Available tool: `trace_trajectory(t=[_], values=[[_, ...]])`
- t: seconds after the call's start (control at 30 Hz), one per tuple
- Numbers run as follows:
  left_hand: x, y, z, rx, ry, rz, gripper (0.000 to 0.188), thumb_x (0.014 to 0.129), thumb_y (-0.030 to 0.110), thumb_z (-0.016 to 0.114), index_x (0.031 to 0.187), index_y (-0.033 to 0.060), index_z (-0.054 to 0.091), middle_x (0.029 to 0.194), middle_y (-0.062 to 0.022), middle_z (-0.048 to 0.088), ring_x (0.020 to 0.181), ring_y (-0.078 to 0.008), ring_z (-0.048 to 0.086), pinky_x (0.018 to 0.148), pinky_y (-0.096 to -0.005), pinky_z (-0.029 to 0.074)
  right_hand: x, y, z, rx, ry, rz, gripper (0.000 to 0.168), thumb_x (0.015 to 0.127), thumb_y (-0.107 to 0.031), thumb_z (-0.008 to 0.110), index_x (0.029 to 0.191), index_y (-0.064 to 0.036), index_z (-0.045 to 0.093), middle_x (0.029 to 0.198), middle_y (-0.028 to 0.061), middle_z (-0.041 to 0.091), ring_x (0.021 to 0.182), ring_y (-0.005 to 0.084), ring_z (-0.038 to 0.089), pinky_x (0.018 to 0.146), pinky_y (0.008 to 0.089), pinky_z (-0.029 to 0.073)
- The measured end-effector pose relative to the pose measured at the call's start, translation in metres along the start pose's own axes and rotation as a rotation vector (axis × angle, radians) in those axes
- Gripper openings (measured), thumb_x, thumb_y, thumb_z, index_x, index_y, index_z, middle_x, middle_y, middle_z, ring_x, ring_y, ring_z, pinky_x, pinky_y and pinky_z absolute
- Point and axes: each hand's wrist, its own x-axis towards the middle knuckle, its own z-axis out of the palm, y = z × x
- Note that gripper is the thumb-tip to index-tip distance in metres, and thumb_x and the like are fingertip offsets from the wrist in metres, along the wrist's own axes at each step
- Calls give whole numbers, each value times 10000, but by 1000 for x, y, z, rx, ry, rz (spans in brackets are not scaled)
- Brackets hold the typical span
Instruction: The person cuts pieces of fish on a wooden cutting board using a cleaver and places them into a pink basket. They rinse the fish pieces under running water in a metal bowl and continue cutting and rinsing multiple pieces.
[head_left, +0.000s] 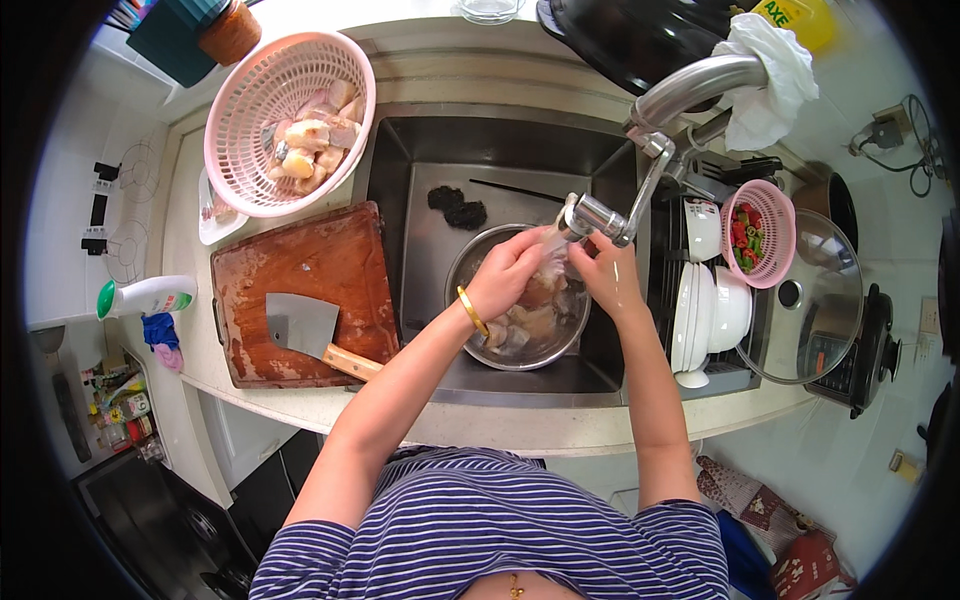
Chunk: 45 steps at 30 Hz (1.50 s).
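A round steel bowl (517, 365) with water and pale pieces of raw meat or fish (525, 322) stands in the sink (517, 172). Over its upper part, under the faucet's spout (596, 217), my left hand (504, 274) grips one edge of a pale, wet piece (551, 262). My right hand (609, 274) is at the other side of that piece, its fingers partly hidden by the spout. Water seems to run over the piece. More raw chunks (307, 146) lie in a large pink plastic basket (225, 150) at the upper left.
Left of the sink, a cleaver (304, 322) lies on a wooden cutting board (247, 277). Two dark scouring pads (457, 208) and a black chopstick (517, 190) are in the sink. White bowls (727, 307), a pink basket of cut peppers (759, 277) and a glass lid (832, 255) stand at the right.
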Motion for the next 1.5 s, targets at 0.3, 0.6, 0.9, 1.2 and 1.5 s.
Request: trace_trajectory(t=[0.3,0.6,0.9,1.2,1.5], values=[[-6,-4,-17,-42,27,113,350,948,158,427,1255,-6,465,1141,-44,568,1002,-89,518,883,-249,419,-1,-8,19,109,-92,19,237,731,-159,693,900,3,666,809,104,660,665,174,626,616,290,483],[-15,-9,-24,-42,66,61,344,936,158,440,1226,-21,488,1114,-57,574,998,-99,513,887,-254,406,0,-2,31,-149,-4,-219,110,787,-113,618,839,-17,627,755,108,634,683,269,624,610,339,477],[-17,-12,-25,-147,99,108,361,960,190,428,1237,-37,476,1139,-60,562,1045,-94,493,907,-242,399,-14,-25,44,-136,97,-279,317,756,-332,677,1009,-141,666,789,53,635,672,230,588,596,356,475],[-20,-13,-26,-180,87,49,354,960,180,429,1237,-35,474,1100,-59,581,986,-96,533,876,-248,425,-1,12,55,-565,-27,-201,128,831,-219,586,817,-96,615,742,81,614,666,282,606,549,377,483],[-23,14,-25,-266,84,-201,339,924,177,421,1208,13,506,1045,-60,596,906,-111,579,769,-235,486,-11,-32,31,40,3,-183,466,761,-321,661,1187,-158,567,955,158,639,782,305,634,683,372,495]])
